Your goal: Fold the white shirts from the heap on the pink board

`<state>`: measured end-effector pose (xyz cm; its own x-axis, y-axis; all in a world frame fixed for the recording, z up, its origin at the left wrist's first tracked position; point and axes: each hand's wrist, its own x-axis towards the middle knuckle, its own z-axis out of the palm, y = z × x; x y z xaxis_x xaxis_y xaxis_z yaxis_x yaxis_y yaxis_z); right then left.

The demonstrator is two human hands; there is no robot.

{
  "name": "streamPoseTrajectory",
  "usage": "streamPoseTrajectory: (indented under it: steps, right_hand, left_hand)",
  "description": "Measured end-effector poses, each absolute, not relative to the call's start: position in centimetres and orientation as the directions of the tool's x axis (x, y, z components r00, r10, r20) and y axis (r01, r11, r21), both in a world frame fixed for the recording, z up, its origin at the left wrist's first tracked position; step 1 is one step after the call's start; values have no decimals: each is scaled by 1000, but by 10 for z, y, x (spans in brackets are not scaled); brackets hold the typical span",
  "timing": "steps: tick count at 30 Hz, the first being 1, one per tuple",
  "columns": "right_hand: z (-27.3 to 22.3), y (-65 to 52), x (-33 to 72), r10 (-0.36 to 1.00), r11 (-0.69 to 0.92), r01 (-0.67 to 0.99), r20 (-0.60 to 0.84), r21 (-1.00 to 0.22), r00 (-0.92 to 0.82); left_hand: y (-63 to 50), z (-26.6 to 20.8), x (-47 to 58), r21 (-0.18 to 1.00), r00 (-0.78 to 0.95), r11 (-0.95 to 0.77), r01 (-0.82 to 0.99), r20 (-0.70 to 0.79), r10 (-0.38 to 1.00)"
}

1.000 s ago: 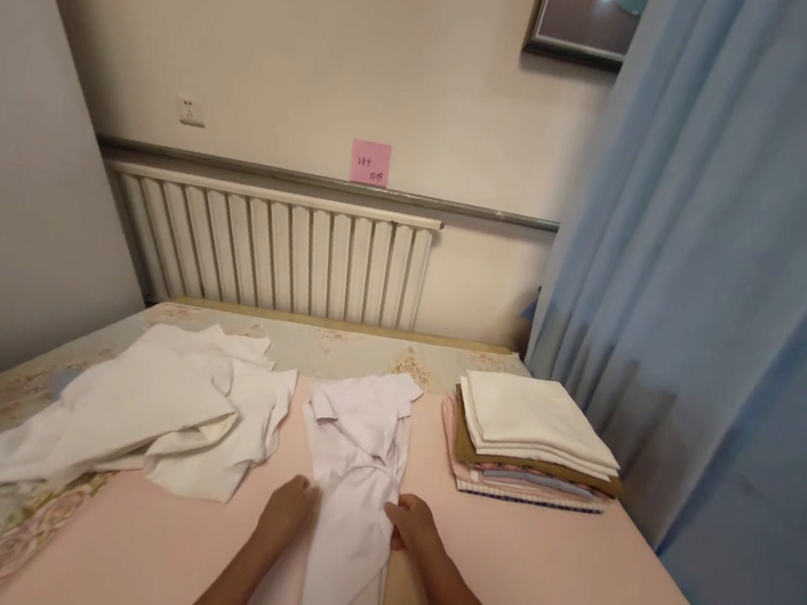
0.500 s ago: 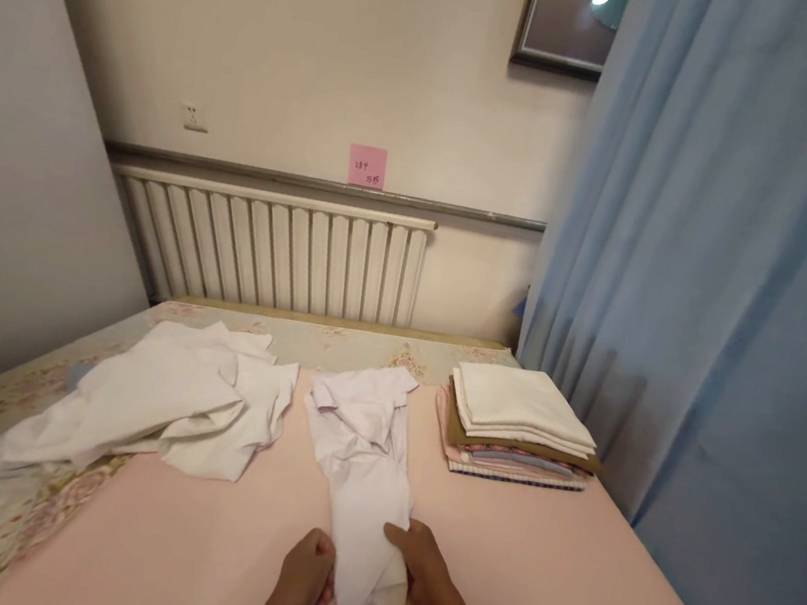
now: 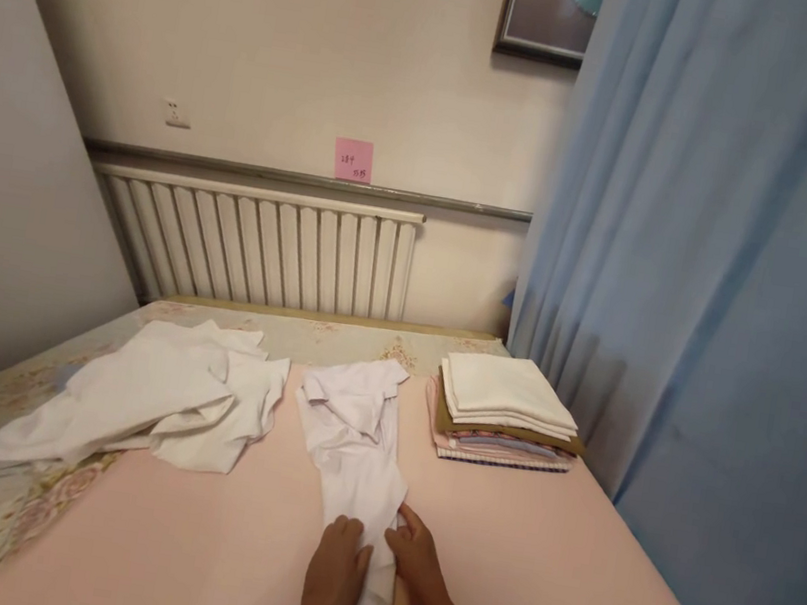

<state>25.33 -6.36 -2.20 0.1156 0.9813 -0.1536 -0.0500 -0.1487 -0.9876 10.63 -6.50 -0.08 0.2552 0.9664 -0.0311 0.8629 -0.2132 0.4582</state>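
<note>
A white shirt (image 3: 356, 467) with its collar at the far end lies lengthwise in front of me, folded into a narrow strip. My left hand (image 3: 337, 566) is on the near part of the shirt, back upward, its fingers bent down onto the cloth; the fingertips are hidden. At the shirt's right edge, my right hand (image 3: 416, 552) pinches the fabric between thumb and fingers. The shirt's near end is partly covered by my left hand and wrist.
A loose heap of white cloth (image 3: 162, 393) lies to the left. On the right stands a stack of folded clothes (image 3: 510, 399), white on top. All rest on a pink sheet (image 3: 200, 545) over a flowered cover. A blue curtain (image 3: 679, 283) hangs at the right; a radiator (image 3: 266, 252) stands behind.
My left hand has moved from beside the shirt's left edge up and right onto the cloth. My right hand still holds the right edge. The view has shifted slightly.
</note>
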Motion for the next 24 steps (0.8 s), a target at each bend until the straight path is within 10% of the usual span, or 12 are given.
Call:
streamPoseTrajectory:
  steps: [16, 24]
  right_hand:
    - [-9, -51, 244, 963, -159, 536, -11, -829, 268]
    - [-9, -67, 223, 820, 223, 877, 568, -427, 67]
  left_hand:
    - [-35, -1, 101, 712, 164, -42, 700, -104, 981]
    - [-26, 9, 97, 852, 103, 102, 514, -179, 978]
